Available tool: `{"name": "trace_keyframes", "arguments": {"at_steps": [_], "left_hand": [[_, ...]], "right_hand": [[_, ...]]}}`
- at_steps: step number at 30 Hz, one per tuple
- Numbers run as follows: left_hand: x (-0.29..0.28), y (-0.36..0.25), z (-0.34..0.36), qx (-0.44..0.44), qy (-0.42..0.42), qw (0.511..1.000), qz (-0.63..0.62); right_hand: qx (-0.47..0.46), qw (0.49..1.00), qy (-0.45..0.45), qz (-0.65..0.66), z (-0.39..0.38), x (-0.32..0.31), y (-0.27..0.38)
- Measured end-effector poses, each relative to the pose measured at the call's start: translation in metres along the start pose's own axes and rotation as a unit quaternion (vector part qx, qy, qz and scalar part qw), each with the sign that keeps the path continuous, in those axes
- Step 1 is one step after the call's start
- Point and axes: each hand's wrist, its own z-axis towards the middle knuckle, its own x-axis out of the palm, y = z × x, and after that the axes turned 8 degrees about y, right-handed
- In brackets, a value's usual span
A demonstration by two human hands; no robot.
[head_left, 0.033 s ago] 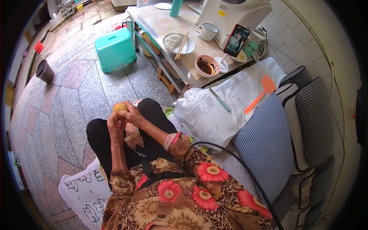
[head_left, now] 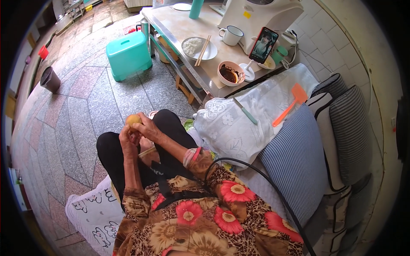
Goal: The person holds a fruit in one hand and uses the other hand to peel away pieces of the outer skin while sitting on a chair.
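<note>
Above my lap, between my raised knees, is a round yellow-brown fruit (head_left: 133,120), its exact kind unclear. Closed round its right and lower side is my right hand (head_left: 149,129). Up against its lower left side, my left hand (head_left: 129,137) has bent fingers meeting the fruit and the right fingertips. Both palms face away from view, so part of the grip is hidden. Off to the right, a knife with a green handle (head_left: 248,115) lies on a white lace cloth (head_left: 226,141), beside an orange fly swatter (head_left: 288,105).
On the table (head_left: 171,21) stand a bowl of rice (head_left: 191,45) with chopsticks (head_left: 202,51), a pink bowl of dark sauce (head_left: 229,75), a white mug (head_left: 231,35) and a phone on a stand (head_left: 263,45). A turquoise stool (head_left: 128,55) stands left. Striped cushions (head_left: 294,162) are at right.
</note>
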Motion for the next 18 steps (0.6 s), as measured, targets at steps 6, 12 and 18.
{"name": "trace_keyframes", "arguments": {"at_steps": [6, 12, 18], "left_hand": [[-0.001, -0.002, -0.002, -0.002, 0.011, 1.0, -0.02], [-0.014, 0.007, 0.006, 0.012, 0.039, 0.999, -0.007], [0.0, 0.011, 0.006, 0.047, -0.03, 0.998, 0.025]], "right_hand": [[0.005, 1.0, 0.005, -0.012, 0.001, 0.002, 0.0], [0.003, 0.999, -0.02, -0.037, 0.002, 0.002, -0.006], [-0.008, 0.994, -0.052, -0.091, 0.003, 0.005, -0.008]]}}
